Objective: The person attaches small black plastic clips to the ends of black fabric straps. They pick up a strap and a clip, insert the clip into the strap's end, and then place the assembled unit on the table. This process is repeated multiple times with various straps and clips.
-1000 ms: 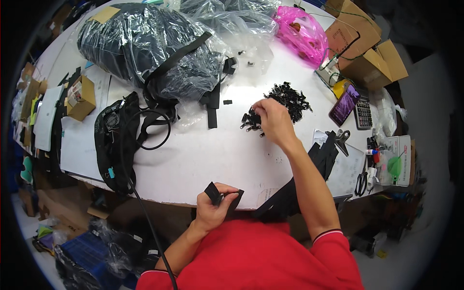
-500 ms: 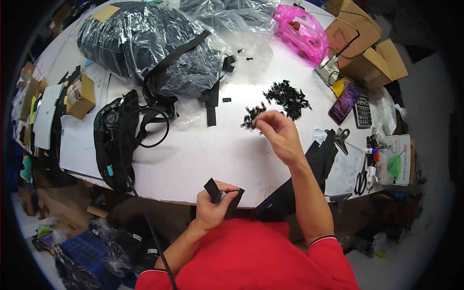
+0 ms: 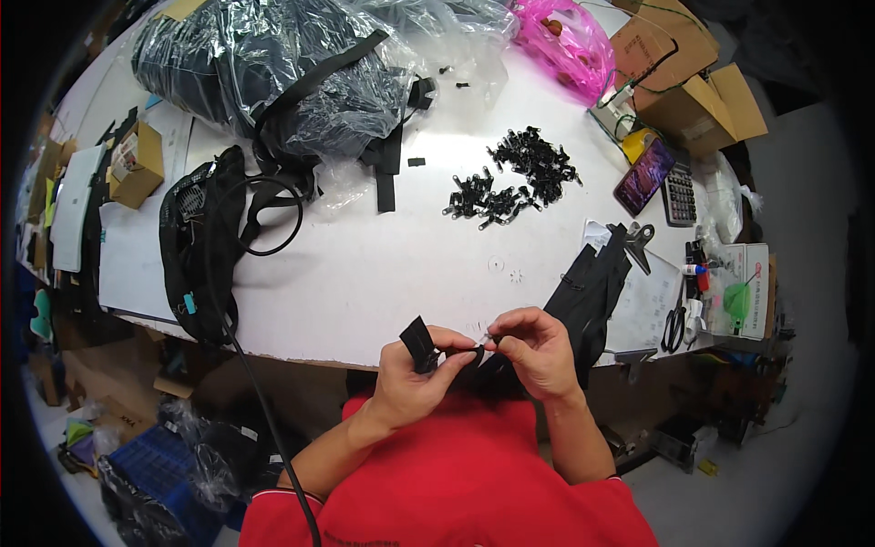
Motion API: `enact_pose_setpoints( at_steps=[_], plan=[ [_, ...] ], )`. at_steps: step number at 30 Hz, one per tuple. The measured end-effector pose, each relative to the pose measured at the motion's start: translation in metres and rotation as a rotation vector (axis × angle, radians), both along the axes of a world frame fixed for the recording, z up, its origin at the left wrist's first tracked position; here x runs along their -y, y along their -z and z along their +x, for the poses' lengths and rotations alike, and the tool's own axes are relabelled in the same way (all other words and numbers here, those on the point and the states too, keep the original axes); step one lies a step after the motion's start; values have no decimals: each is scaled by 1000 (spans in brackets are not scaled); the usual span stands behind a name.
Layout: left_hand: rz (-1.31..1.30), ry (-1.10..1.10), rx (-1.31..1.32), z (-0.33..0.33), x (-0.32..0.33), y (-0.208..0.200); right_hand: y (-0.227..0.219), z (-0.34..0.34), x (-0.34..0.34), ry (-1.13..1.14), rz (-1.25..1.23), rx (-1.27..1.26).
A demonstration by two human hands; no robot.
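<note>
Just off the table's front edge, both hands meet at their fingertips. My left hand [image 3: 406,381] is closed on a folded strip of black zipper tape [image 3: 417,340], one end standing up above the thumb and the other reaching toward the right hand. My right hand [image 3: 541,356] pinches a small zipper slider at the end of the tape, mostly hidden by the fingers. Beyond the hands, small black zipper sliders lie in a dense heap [image 3: 536,166] and a looser, smaller heap [image 3: 488,201]. More black strips [image 3: 586,296] lie stacked beside my right hand.
A plastic-wrapped dark bundle [image 3: 237,73] fills the far left, with a black mesh bag [image 3: 196,246] nearer. A black cable [image 3: 260,387] runs past my left arm. To the right are a phone [image 3: 644,177], calculator [image 3: 679,196], bulldog clip [image 3: 640,244], scissors [image 3: 674,326] and cardboard boxes [image 3: 711,114].
My right hand has come back from the slider heap to the left hand at the table's front edge. The left hand keeps its hold on the tape and sits slightly farther right.
</note>
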State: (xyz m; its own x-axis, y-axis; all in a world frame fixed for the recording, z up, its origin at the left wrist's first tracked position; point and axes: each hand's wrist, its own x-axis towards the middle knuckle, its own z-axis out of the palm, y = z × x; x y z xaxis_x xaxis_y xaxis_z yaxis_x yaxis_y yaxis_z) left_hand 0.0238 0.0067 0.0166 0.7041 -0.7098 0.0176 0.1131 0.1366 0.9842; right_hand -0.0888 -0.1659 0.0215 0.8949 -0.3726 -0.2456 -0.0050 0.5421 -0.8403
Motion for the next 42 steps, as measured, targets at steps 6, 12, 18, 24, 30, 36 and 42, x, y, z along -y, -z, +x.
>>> enact_pose_setpoints(
  at_steps=[6,12,18,24,30,36,42],
  plan=[
    [-22,17,46,-5,1,-3,-13,-7,-11,57,-556,72],
    [-40,42,80,-6,1,-5,-19,-2,-12,56,-883,104],
    [19,67,41,-7,-3,-7,-23,-1,-11,24,-1049,123],
    [-20,-2,155,-6,0,-7,-20,-6,-25,128,-853,-86],
    [-68,11,144,-7,1,2,-13,-12,-31,-82,-215,-262],
    [-62,67,-219,-9,0,1,-13,-10,-37,12,-216,-130],
    [-86,84,-192,-8,0,4,-12,-6,-30,-82,-368,-137]
  ],
)
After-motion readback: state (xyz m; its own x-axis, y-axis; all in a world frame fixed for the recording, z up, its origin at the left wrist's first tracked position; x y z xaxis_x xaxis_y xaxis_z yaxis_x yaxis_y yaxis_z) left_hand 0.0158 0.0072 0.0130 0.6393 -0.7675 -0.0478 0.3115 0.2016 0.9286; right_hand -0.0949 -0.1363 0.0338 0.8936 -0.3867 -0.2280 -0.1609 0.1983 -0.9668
